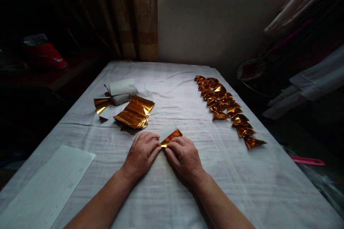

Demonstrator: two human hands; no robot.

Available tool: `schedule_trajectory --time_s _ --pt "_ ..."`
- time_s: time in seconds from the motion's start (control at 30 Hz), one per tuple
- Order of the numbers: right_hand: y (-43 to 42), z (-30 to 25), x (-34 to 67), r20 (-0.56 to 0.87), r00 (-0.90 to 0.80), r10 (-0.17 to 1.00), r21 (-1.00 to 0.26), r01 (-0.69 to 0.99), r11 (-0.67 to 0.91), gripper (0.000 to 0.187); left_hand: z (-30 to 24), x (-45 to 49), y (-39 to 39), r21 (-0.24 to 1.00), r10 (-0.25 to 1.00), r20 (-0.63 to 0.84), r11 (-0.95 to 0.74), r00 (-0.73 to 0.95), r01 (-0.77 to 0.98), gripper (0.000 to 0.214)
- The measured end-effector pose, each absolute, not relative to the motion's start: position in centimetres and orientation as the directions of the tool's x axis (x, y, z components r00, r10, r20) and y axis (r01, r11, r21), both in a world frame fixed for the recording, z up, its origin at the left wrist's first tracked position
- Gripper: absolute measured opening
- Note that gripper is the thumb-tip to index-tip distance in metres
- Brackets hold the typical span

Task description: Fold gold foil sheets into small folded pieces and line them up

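Note:
Between my two hands, on the sheet-covered surface (172, 186), lies a small piece of gold foil paper (172, 136) with a pale underside. Part of it is folded over, gold side up. My left hand (143, 152) pinches its near left edge with closed fingers. Opposite, my right hand (185, 154) grips the right side, its thumb and fingers pressed on the fold. Beyond my left hand sits a stack of gold foil sheets (135, 111). Folded gold foil pieces (219, 105) stand in rows at the right.
Crumpled pale paper (122, 89) and a loose gold foil piece (102, 104) lie at the back left. A large pale sheet (51, 186) rests at the front left. A curtain (139, 14) hangs behind, and a pink handle (309, 161) shows beyond the right edge.

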State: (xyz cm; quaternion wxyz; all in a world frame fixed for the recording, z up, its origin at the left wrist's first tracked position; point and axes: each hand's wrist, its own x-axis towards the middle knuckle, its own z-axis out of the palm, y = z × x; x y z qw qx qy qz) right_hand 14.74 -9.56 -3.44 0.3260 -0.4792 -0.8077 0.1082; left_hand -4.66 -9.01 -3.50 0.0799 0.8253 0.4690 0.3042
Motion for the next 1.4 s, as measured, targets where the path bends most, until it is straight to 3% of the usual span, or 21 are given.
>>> schedule_trajectory --time_s 0.37,0.93,1.4 --pt "-9.6 -3.6 14.5 0.363 -0.28 0.889 -0.456 0.778 0.431 0.016 -3.7 -3.9 -9.2 0.451 0.876 0.348 -0.468 0.333 0.76 0.012" --pt "-9.3 -3.8 13.8 0.301 -0.188 0.935 -0.472 0.823 0.317 0.015 -4.0 -3.5 -9.2 0.485 0.891 0.365 -0.428 0.268 0.763 0.014" --pt "-9.3 -4.2 13.8 0.321 -0.184 0.929 -0.456 0.83 0.321 0.016 -3.9 -3.6 -9.3 0.494 0.896 0.351 -0.424 0.272 0.759 0.012"
